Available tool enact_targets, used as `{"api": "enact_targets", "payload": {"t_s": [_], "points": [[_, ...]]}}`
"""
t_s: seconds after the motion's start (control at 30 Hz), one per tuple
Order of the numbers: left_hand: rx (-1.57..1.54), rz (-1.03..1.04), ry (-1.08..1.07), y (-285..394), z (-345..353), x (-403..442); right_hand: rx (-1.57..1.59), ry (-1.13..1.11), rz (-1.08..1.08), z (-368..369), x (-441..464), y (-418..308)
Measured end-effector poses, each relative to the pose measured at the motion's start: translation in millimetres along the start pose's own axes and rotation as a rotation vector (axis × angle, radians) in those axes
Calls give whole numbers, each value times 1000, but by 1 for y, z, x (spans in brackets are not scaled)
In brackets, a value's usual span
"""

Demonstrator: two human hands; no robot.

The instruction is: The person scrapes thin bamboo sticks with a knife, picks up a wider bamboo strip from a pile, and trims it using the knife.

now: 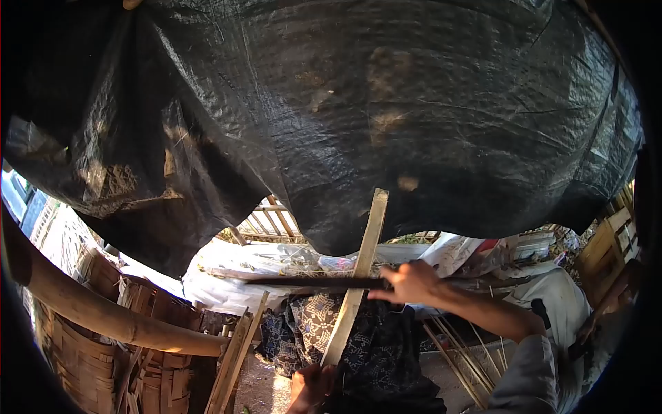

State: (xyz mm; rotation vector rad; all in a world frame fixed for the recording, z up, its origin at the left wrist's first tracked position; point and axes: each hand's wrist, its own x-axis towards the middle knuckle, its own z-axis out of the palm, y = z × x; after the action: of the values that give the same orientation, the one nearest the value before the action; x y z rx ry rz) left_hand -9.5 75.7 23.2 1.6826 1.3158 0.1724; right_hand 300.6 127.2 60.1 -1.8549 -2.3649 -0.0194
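Observation:
A pale split-bamboo slat (pixel 367 252) slants up and away from my lap, its far end raised. My left hand (pixel 310 388) is closed around the near end of this slat. Higher up, my right hand (pixel 410 283) grips a machete (pixel 303 281) whose long dark blade points left. The blade lies across the slat near its middle; I cannot tell whether it cuts into the wood. The machete's handle is mostly hidden by my fingers. Beneath the slat, dark patterned cloth (pixel 317 324) covers my legs.
A large black tarp (pixel 427 124) hangs low in front. On the left, a thick bamboo pole (pixel 103 310) crosses beside woven bamboo panels (pixel 76 352). Bamboo slats (pixel 238 355) stand left of my legs; thin strips (pixel 465 362) lie right. White sheeting (pixel 227 265) lies beyond.

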Motion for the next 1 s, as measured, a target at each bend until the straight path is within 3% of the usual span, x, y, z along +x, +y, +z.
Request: {"api": "enact_targets", "payload": {"t_s": [0.1,0.17,0.23,0.27,0.37,0.43,0.57,0.63,0.67,0.73,0.77,0.8,0.83,0.9,0.93,0.97,1.0], "points": [[210,91,-66,-18,10,10,-193,61,-304,-2,-13,-18],[353,154,-106,-33,16,19,-241,50,-374,-2,-15,-6],[500,208,-148,-48,20,20,-61,-174,89,13,-7,47],[566,228,-181,-57,25,14,-60,-189,89,10,-4,61],[752,308,-225,-71,45,12,-126,-117,547,-17,20,101],[828,351,-204,-70,48,27,-27,-73,513,-10,14,85],[1188,637,305,-92,60,40,-22,-76,258,-15,-1,30],[1341,770,557,-114,78,43,-120,-33,-11,-9,-11,6],[1227,655,204,-150,93,52,-136,38,-116,-1,-17,-5],[1248,643,274,-111,71,36,-232,169,-307,1,-23,-20],[1268,623,352,-96,63,32,-237,168,-301,-2,-21,-14],[1389,716,751,-95,66,38,-275,44,-231,-11,-15,-1],[1385,719,745,-111,75,43,-305,-83,-160,-21,-9,14],[1338,677,616,-158,101,33,-129,-172,554,-10,20,95],[2017,665,411,-109,73,25,-176,-61,539,-13,25,99],[1765,684,94,-41,47,13,-223,63,519,-17,30,101],[1768,675,132,-40,49,23,-220,78,501,-14,31,94]]}}
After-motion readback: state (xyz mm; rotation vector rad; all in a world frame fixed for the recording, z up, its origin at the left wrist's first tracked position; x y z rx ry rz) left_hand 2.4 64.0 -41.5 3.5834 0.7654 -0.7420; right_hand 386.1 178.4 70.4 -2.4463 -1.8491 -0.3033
